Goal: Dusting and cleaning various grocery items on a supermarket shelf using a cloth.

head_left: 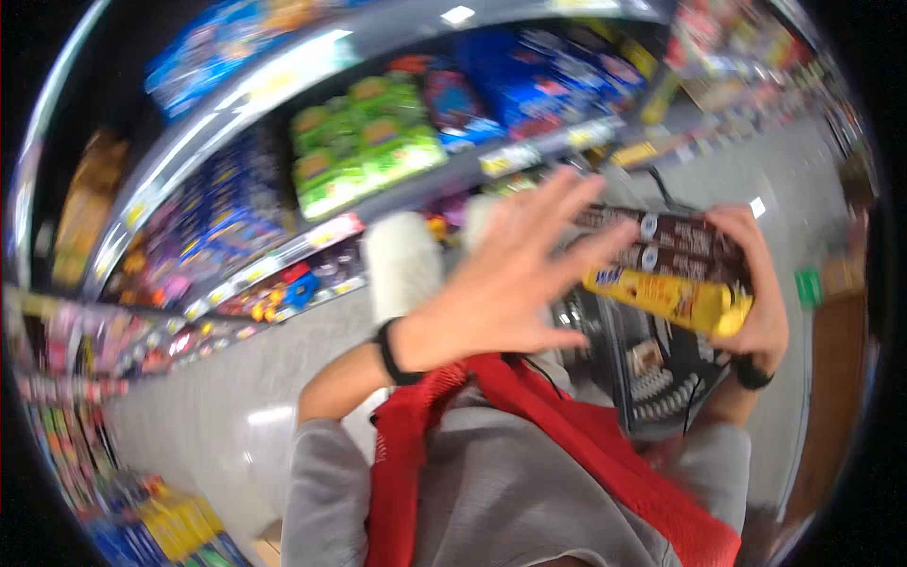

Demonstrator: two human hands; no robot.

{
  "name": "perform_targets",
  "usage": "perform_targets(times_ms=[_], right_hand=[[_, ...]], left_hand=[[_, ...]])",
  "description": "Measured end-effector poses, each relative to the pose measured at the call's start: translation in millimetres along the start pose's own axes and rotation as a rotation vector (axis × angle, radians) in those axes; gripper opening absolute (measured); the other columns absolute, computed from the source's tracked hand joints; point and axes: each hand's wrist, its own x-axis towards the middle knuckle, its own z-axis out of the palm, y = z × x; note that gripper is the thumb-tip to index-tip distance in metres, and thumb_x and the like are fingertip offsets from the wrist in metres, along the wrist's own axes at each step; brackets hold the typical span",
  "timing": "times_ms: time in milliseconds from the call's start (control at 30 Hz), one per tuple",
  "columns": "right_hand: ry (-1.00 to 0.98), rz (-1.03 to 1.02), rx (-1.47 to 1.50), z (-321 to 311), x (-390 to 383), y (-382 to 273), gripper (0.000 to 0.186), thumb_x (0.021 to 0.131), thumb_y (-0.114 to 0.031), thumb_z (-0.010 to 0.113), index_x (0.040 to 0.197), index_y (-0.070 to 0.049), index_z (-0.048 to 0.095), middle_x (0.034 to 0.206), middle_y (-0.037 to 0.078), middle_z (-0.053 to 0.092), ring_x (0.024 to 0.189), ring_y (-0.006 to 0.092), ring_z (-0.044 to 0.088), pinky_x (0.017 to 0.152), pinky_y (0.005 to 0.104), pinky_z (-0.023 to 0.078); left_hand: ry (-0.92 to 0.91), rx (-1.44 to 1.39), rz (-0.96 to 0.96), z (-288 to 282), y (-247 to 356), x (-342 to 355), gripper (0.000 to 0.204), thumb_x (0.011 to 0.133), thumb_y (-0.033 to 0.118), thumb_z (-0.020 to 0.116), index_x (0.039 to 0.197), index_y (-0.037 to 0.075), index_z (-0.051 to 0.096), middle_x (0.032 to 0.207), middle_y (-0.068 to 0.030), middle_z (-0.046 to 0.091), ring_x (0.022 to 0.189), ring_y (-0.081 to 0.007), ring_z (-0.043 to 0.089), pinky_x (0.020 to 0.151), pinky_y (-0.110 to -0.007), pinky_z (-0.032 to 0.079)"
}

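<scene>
My right hand [763, 283] is closed round the right end of a stack of packages. In it are two dark brown packs [694, 244] lying side by side and a yellow snack pack [661, 298] along their near edge. My left hand [524, 269] is stretched out with its fingers spread, somewhat blurred, and holds nothing. Its fingertips reach close to the left end of the brown packs; whether they touch cannot be made out. Below the packs is a black basket-like container [605, 345] with a ridged part and a small pale item inside.
Store shelves curve across the left and top. They hold green packs [368, 146], blue bags [543, 80] and small colourful goods [293, 293]. Grey floor [208, 406] shows at left. Yellow and blue boxes [175, 524] stand lower left, and a brown panel [831, 387] is at right.
</scene>
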Motion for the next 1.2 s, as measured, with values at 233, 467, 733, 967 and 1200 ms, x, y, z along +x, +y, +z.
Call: perform_targets(times_ms=[233, 467, 733, 967, 1200], right_hand=[[0.081, -0.576, 0.444, 107, 137, -67, 0.093, 0.059, -0.020, 0.090, 0.138, 0.003, 0.047, 0.133, 0.021, 0.051, 0.124, 0.0333, 0.051, 0.107, 0.0404, 0.040], [0.228, -0.787, 0.468, 162, 264, -184, 0.093, 0.061, -0.006, 0.082, 0.146, -0.006, 0.045, 0.143, 0.014, 0.050, 0.133, 0.0315, 0.049, 0.111, 0.0397, 0.039], [0.529, -0.837, 0.108, 186, 358, -244, 0.092, 0.070, -0.023, 0.084, 0.148, -0.004, 0.039, 0.130, 0.017, 0.056, 0.116, 0.0348, 0.052, 0.101, 0.0443, 0.043], [0.527, -0.719, -0.020, 189, 380, -244, 0.097, 0.069, -0.034, 0.085, 0.147, -0.002, 0.038, 0.124, 0.019, 0.059, 0.113, 0.0353, 0.053, 0.099, 0.0445, 0.044], [0.437, -0.600, -0.049, 197, 394, -241, 0.098, 0.071, -0.041, 0.084, 0.147, 0.000, 0.037, 0.114, 0.025, 0.065, 0.116, 0.0410, 0.053, 0.103, 0.0501, 0.040]], left_hand=[[0.371, 0.428, -0.081, -85, 6, -64, 0.085, 0.066, 0.035, 0.085, 0.143, 0.023, 0.050, 0.135, -0.0216, 0.048, 0.118, -0.0378, 0.052, 0.097, -0.053, 0.042], [0.346, 1.016, -0.021, -272, -4, -125, 0.094, 0.056, 0.022, 0.088, 0.142, 0.025, 0.052, 0.123, -0.0115, 0.056, 0.112, -0.0331, 0.055, 0.093, -0.044, 0.042], [0.226, 1.027, -0.027, -395, -51, -134, 0.114, 0.051, 0.020, 0.090, 0.151, 0.015, 0.034, 0.131, -0.0156, 0.052, 0.122, -0.0365, 0.049, 0.107, -0.045, 0.036], [-0.030, 0.784, -0.333, -421, -64, -127, 0.110, 0.055, 0.012, 0.087, 0.150, 0.013, 0.033, 0.128, -0.0199, 0.061, 0.111, -0.0376, 0.063, 0.097, -0.043, 0.052], [-0.123, 0.929, -0.320, -428, -82, -122, 0.112, 0.053, 0.010, 0.088, 0.150, 0.018, 0.032, 0.132, -0.0177, 0.058, 0.115, -0.0384, 0.060, 0.097, -0.046, 0.052]])
